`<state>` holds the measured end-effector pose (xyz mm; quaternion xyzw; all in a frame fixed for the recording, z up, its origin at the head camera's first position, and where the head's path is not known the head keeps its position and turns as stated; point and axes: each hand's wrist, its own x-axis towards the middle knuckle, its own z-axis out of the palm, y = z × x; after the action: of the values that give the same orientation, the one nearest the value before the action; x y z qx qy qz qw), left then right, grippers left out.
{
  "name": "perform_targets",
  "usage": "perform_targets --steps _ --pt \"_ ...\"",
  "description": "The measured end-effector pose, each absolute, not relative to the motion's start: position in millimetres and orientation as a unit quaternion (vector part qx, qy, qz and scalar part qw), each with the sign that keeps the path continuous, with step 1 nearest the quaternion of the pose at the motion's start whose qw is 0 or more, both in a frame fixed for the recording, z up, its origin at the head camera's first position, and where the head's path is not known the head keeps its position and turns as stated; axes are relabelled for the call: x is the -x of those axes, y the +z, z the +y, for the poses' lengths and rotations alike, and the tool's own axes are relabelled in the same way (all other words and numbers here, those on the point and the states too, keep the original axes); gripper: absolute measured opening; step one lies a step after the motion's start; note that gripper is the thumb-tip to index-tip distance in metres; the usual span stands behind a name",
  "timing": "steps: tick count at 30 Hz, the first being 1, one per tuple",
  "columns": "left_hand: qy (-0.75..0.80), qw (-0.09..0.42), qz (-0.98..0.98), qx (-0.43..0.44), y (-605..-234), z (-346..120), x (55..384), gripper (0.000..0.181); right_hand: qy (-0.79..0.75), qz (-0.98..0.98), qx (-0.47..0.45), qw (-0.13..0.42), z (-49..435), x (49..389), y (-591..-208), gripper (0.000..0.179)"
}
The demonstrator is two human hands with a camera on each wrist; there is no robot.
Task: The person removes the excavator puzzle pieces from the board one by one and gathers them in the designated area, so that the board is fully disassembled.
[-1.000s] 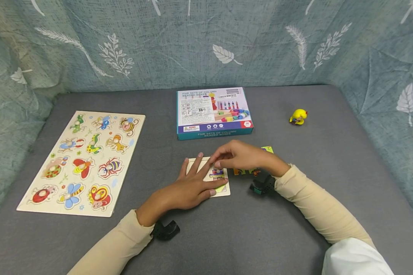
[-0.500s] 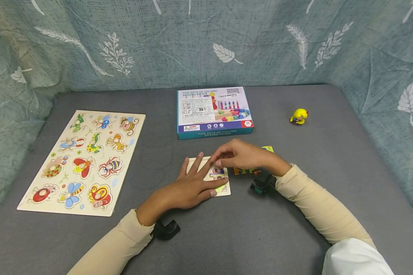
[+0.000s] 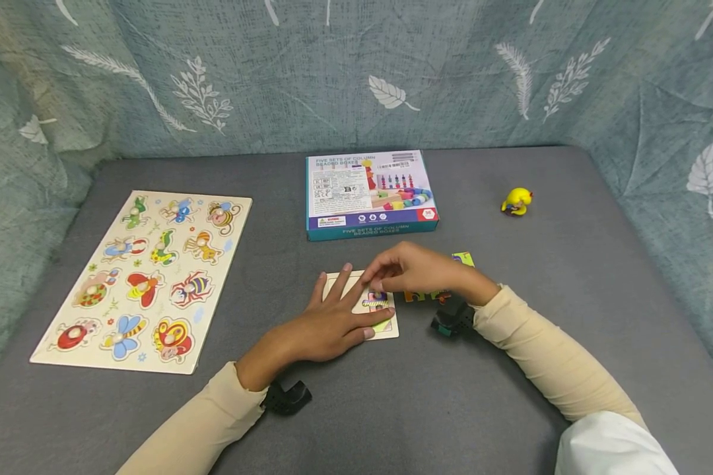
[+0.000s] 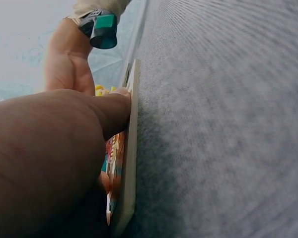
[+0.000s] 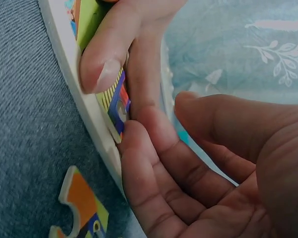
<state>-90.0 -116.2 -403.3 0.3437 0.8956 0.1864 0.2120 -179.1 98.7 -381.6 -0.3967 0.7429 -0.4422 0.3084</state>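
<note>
My left hand lies with fingers spread on a small wooden jigsaw board, covering much of it. Between its thumb and index finger shows a colourful picture piece with yellow and purple stripes. My right hand reaches over the board's far right part, fingertips down beside the left index finger. In the right wrist view, the right fingers bend at the edge of the striped piece, while the thumb stands apart from them. The left wrist view shows the left thumb on the board's edge.
Loose jigsaw pieces lie under and beside the right hand, one green piece past the wrist. A large insect peg puzzle lies left, a bead-set box behind, and a yellow toy duck at back right.
Both hands stay almost still on the board; the right fingers shift only very slightly. The other things keep their places.
</note>
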Motion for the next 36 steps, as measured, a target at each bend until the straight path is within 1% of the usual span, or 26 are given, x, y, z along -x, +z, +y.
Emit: perform_targets --steps 19,25,32,36 --pt "0.186 0.213 0.894 -0.347 -402.2 -115.4 89.7 0.044 -0.42 0.762 0.401 0.286 96.3 174.8 -379.8 0.018" --pt "0.184 0.21 0.895 -0.346 -403.0 -115.8 90.0 0.044 -0.421 0.758 0.403 0.295 96.0 174.7 -380.4 0.019" --pt "0.185 0.202 0.896 -0.349 -403.8 -115.9 89.9 0.044 -0.398 0.762 0.42 0.289 96.4 175.7 -378.8 0.014" --pt "0.182 0.197 0.897 -0.351 -403.7 -115.7 89.6 0.045 -0.385 0.766 0.424 0.291 96.8 175.9 -380.5 0.014"
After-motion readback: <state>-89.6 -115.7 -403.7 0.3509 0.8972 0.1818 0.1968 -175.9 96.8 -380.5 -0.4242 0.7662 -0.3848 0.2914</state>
